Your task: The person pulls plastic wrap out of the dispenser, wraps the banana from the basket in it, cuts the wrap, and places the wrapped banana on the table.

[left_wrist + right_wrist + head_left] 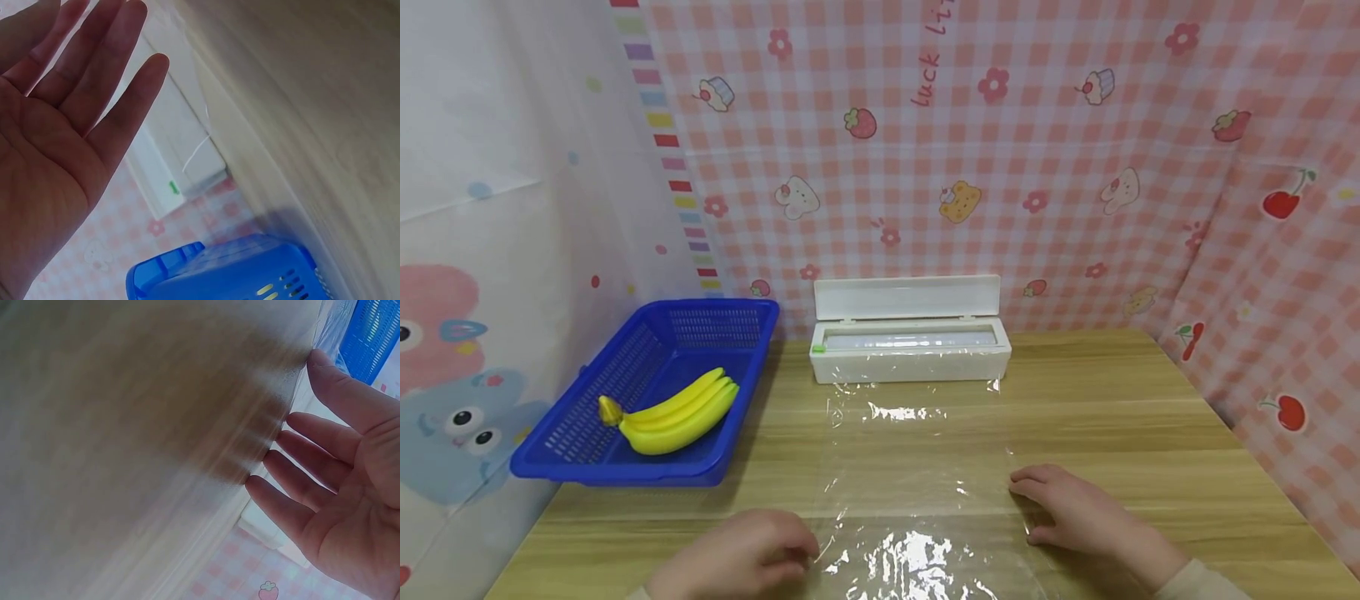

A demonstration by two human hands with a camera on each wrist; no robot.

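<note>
A clear sheet of cling film [917,483] lies stretched over the table from a white cling film dispenser [910,367] at the back. Its lid [907,298] stands raised, and a green slider [818,349] sits at its left end. My left hand [741,554] is at the film's left edge; in the left wrist view its fingers [125,125] are extended, with nothing between them. On the film's opposite edge is my right hand [1086,517]. Seen from the right wrist, its fingertips [255,482] touch down at the table surface, fingers spread and slightly bent.
A blue plastic basket [715,454] stands at the left on the wooden table [1112,400], holding a bunch of yellow bananas [677,417]. Pink checked cloth [880,167] hangs behind the table and on the right side; pale printed cloth [482,208] hangs on the left.
</note>
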